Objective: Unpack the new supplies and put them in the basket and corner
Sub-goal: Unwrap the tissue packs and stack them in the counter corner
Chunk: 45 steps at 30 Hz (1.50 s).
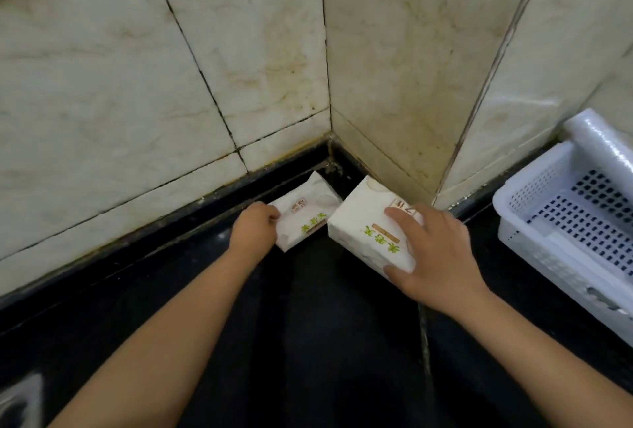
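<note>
Two white tissue packs with green lettering are at the corner of the black counter. My left hand [254,229] grips the near end of the smaller-looking pack [306,211], which lies against the left wall. My right hand [433,253] holds the second pack [368,225] from above, fingers spread over its top and near side, just right of the first. At the right edge stands a white perforated basket [534,194] with a clear-wrapped roll [603,143] resting along its far rim.
Stained marble wall tiles [239,51] meet in a corner behind the packs. The black counter [308,325] stretches toward me. A metal sink edge [20,403] shows at the bottom left.
</note>
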Motion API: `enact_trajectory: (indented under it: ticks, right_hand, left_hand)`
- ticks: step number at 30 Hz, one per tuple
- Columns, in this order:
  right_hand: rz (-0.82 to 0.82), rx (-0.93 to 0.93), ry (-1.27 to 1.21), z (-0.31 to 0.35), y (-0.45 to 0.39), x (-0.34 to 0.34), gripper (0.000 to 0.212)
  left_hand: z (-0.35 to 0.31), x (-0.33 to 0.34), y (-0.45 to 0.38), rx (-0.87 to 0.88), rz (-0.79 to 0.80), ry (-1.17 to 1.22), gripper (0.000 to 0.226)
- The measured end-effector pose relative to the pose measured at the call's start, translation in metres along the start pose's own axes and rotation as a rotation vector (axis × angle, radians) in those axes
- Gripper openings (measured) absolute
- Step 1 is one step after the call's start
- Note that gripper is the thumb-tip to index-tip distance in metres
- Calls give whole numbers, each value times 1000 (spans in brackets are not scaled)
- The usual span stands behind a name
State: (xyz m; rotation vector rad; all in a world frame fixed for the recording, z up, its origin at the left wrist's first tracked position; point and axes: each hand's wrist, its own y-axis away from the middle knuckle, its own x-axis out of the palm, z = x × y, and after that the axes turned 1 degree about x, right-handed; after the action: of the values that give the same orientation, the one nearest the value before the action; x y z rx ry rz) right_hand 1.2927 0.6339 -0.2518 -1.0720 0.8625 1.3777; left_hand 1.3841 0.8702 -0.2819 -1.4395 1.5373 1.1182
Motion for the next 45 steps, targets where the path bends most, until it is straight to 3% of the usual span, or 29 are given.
enact_trajectory:
  ticks: [4,13,21,27,34,36,41,45]
  right_hand:
    - [-103,-117,-13,19,-36,-14,75]
    - [299,-404,197,64,-146,45,82]
    - [339,-439,135,59,-179,62,64]
    - [265,-316,10,45,-152,40,56]
    - [163,-272,-137,10,-73,-1,40]
    - [161,-243,-152,6,-50,-5,40]
    - [177,-203,-159,5,18,-17,42]
    - [211,-128,-31,13,81,-49,45]
  left_hand:
    - [8,-7,33,178,11,42,24]
    - [52,-24,82,255,23,66,19]
    - [38,-6,69,219,-17,183,19]
    - [-4,10,42,107,-19,220,21]
    - [-30,13,30,-180,21,388,24]
    - [-30,12,39,-168,42,378,15]
    - [-30,-4,64,-92,104,545,56]
    - [-43,-23,110,49,133,157,51]
